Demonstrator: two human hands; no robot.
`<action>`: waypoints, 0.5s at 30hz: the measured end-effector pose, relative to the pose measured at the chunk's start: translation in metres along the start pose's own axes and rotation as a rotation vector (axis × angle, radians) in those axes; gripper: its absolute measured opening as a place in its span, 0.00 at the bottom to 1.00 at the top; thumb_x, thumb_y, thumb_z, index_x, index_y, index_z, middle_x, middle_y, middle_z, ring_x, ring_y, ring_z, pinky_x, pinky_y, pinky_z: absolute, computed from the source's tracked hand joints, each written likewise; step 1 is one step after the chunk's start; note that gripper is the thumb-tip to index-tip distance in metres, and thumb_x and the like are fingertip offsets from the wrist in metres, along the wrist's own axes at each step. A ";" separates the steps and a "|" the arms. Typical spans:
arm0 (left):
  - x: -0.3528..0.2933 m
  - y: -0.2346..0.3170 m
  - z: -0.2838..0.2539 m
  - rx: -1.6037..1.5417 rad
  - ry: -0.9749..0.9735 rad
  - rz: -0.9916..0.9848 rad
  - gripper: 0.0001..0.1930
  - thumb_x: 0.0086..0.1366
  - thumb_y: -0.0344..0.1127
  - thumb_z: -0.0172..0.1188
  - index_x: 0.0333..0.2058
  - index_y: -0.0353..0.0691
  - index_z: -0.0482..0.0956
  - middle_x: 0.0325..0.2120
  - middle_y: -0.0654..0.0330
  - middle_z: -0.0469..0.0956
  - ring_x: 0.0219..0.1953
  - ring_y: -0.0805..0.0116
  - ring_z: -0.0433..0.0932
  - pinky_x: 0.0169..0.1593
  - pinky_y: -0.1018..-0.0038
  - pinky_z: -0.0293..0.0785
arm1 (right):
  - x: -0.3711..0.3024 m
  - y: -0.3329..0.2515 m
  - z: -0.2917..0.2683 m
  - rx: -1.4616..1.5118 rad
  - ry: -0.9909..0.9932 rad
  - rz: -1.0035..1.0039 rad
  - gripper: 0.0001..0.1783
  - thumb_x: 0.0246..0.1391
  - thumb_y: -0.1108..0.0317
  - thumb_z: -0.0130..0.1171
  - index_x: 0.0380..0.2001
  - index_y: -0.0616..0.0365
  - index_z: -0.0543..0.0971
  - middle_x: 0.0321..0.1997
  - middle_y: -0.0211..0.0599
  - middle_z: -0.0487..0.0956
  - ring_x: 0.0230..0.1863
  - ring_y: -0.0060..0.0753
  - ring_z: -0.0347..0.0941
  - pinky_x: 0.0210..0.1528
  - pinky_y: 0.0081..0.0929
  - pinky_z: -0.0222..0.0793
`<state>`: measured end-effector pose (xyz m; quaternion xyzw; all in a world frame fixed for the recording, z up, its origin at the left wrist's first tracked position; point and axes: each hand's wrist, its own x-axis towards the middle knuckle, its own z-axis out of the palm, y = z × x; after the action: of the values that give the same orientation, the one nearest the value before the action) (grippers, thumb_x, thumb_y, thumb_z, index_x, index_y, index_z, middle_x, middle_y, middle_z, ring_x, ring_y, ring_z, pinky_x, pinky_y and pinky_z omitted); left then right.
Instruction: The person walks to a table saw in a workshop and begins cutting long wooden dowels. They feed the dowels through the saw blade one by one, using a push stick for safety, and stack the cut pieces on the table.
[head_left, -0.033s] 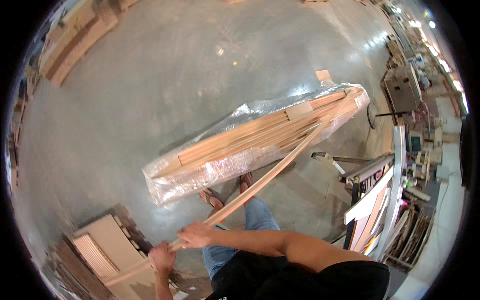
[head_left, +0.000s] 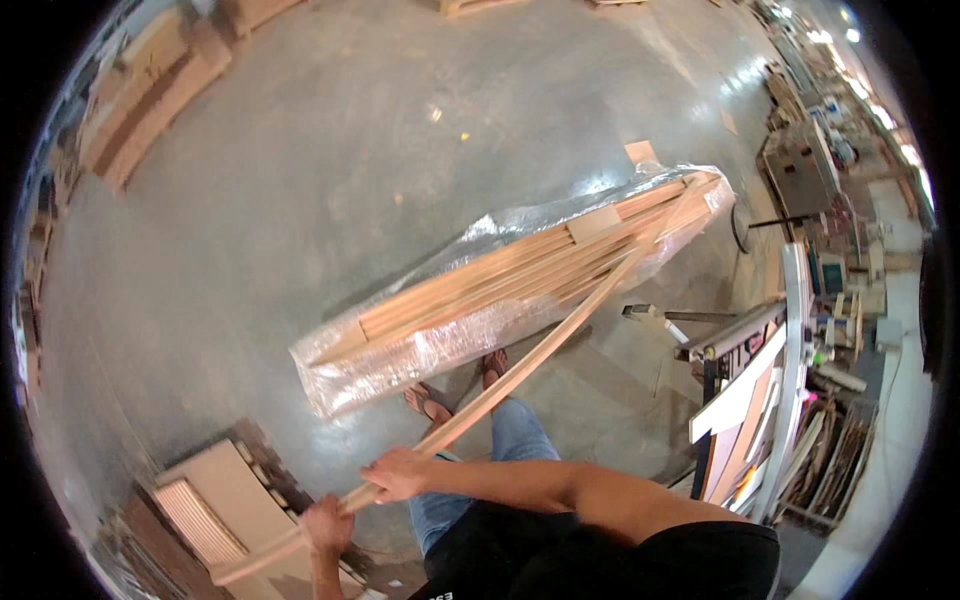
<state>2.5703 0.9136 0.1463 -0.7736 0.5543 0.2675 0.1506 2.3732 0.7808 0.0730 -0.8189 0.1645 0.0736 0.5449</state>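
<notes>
A long, narrow wooden strip (head_left: 526, 365) slants across in front of me, from the lower left up to the far right end of a plastic-wrapped bundle. My left hand (head_left: 327, 524) is closed round it near its lower end. A little farther up, my right hand (head_left: 398, 473) also grips it, fingers wrapped over the wood. Beyond my feet lies the bundle of wooden strips (head_left: 520, 262), its clear plastic wrap (head_left: 415, 357) opened along the top. A piece of cardboard (head_left: 594, 224) lies across the strips. The held strip's far end rests on or over the bundle; I cannot tell which.
At lower left, a stack of light wooden strips (head_left: 200, 520) lies on a flat board (head_left: 215, 470). Boards and panels (head_left: 740, 405) lean beside a long metal rail (head_left: 795, 330) on the right. Cluttered benches stand along the right wall. Stacked timber (head_left: 155, 100) is at far left.
The view has shifted slightly, and both hands sit marginally lower and farther right in it. Both keep their hold on the wooden strip.
</notes>
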 end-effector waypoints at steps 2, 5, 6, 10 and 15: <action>-0.026 -0.033 -0.019 0.048 0.132 0.038 0.09 0.46 0.34 0.64 0.20 0.43 0.71 0.19 0.51 0.76 0.24 0.45 0.78 0.29 0.53 0.74 | -0.019 0.002 -0.023 -0.090 -0.071 0.024 0.27 0.45 0.49 0.66 0.40 0.59 0.76 0.33 0.50 0.80 0.40 0.57 0.79 0.40 0.54 0.73; -0.053 -0.097 -0.030 0.104 0.295 0.010 0.13 0.46 0.38 0.67 0.18 0.42 0.70 0.16 0.52 0.75 0.22 0.46 0.77 0.27 0.53 0.73 | -0.081 0.051 -0.076 -0.283 -0.091 0.290 0.22 0.39 0.48 0.68 0.30 0.55 0.84 0.30 0.49 0.82 0.36 0.56 0.80 0.38 0.50 0.76; -0.069 -0.117 -0.022 0.070 0.288 -0.037 0.13 0.46 0.37 0.67 0.18 0.42 0.69 0.16 0.51 0.74 0.22 0.45 0.77 0.28 0.52 0.73 | -0.109 0.054 -0.109 -0.301 0.023 0.344 0.21 0.35 0.50 0.66 0.32 0.53 0.84 0.28 0.49 0.82 0.34 0.54 0.81 0.35 0.47 0.77; -0.072 -0.172 0.008 0.001 0.294 -0.026 0.12 0.44 0.37 0.69 0.19 0.40 0.73 0.16 0.49 0.74 0.21 0.44 0.76 0.29 0.51 0.74 | -0.172 0.060 -0.141 -0.494 0.094 0.519 0.15 0.38 0.57 0.67 0.29 0.53 0.84 0.31 0.46 0.84 0.37 0.51 0.82 0.37 0.47 0.77; -0.032 -0.258 0.082 -0.049 0.370 0.378 0.21 0.59 0.56 0.69 0.23 0.44 0.78 0.20 0.55 0.78 0.21 0.54 0.78 0.19 0.53 0.71 | -0.197 -0.032 -0.135 -0.559 0.276 0.511 0.13 0.39 0.61 0.66 0.30 0.54 0.83 0.31 0.43 0.83 0.39 0.49 0.82 0.44 0.45 0.75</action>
<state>2.7846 1.0697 0.0825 -0.6957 0.7002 0.1583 -0.0248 2.1921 0.7061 0.2133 -0.8705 0.4082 0.1377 0.2379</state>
